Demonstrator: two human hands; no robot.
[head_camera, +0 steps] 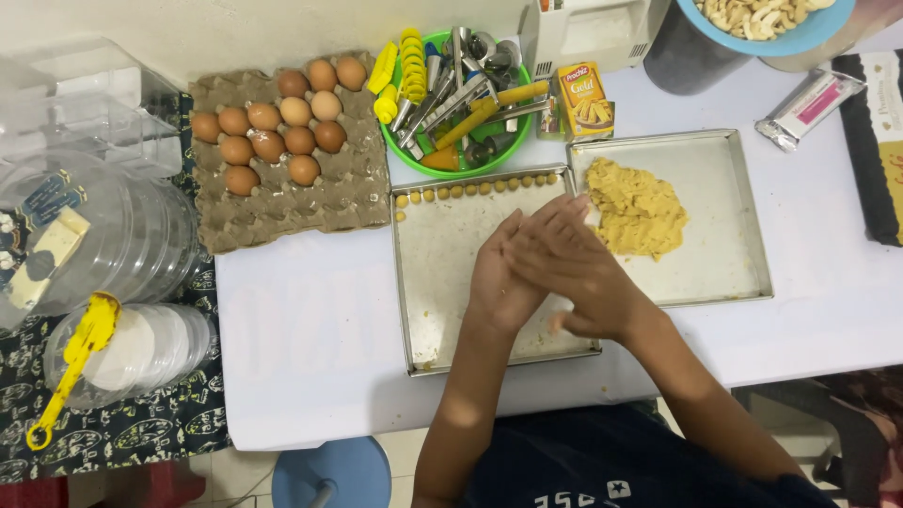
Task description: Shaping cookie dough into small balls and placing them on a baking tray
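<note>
Both palms pressed flat together, right hand (574, 268) over left hand (503, 277), presumably with dough between but I can't tell; light even rolling looks best, matching the small dough balls (475, 188) just beyond the grip.

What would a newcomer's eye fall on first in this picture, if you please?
Most likely the two hands, left hand and right hand, pressed palm to palm over the left baking tray, which has a row of small dough balls along its far edge. Beside them, the right tray holds a heap of yellow dough, and the egg carton lies at the far left.
</note>
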